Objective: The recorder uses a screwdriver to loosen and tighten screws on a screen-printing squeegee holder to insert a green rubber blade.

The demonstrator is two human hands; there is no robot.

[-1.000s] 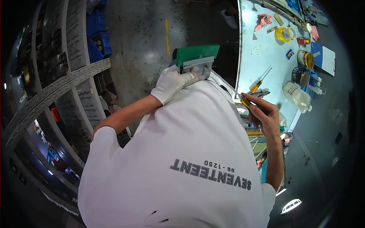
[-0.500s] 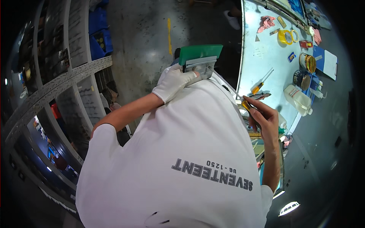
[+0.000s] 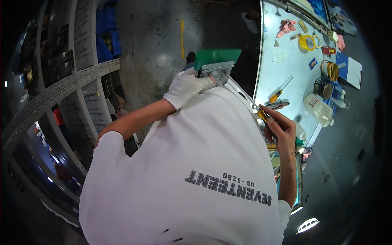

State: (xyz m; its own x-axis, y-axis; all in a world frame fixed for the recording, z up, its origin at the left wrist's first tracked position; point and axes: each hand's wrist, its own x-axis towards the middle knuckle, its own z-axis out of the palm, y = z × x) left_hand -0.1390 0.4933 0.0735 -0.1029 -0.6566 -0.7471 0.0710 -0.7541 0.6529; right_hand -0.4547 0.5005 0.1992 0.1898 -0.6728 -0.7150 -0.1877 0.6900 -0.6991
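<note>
A squeegee with a green blade in a metal holder is in front of my chest. My left hand, in a white glove, is closed around the holder, its thumb on the metal plate. My bare right hand grips a screwdriver by its yellow handle. The long shaft slants up and left toward the holder's right side. I cannot tell whether the tip sits in a screw. Part of the holder is hidden behind my left hand and white shirt.
On the light table at right lie another screwdriver, pliers, yellow tape and a pink cloth. Tins and a translucent jug line its far side. A metal rack with blue bins stands at left.
My right hand and the screwdriver handle have shifted slightly left and turned a little. The squeegee has moved a few pixels right, still in my left hand.
</note>
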